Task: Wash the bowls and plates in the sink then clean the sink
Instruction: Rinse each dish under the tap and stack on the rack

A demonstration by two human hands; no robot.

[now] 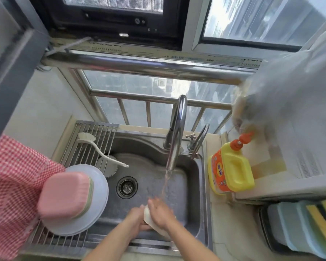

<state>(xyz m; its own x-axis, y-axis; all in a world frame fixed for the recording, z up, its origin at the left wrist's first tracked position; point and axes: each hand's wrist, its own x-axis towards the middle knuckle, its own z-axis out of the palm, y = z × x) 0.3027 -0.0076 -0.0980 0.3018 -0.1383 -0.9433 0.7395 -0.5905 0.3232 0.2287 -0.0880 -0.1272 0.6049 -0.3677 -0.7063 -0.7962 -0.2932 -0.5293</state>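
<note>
Over the steel sink (194,185) both hands hold a small pale bowl (147,215) on edge, under the water running from the tap (175,140). My left hand (135,216) grips it from the left. My right hand (161,212) lies over its right side with fingers curled on it; much of the bowl is hidden. On the roll-up rack (94,136) at the left lie upturned pale plates (100,187) with pink and green bowls (64,194) stacked upside down on them.
A white dish brush (100,149) rests across the rack and sink edge. The drain strainer (126,187) is open to view. A yellow and orange detergent bottle (231,168) stands right of the sink. Sponges (322,219) lie far right, a red checked cloth (13,185) far left.
</note>
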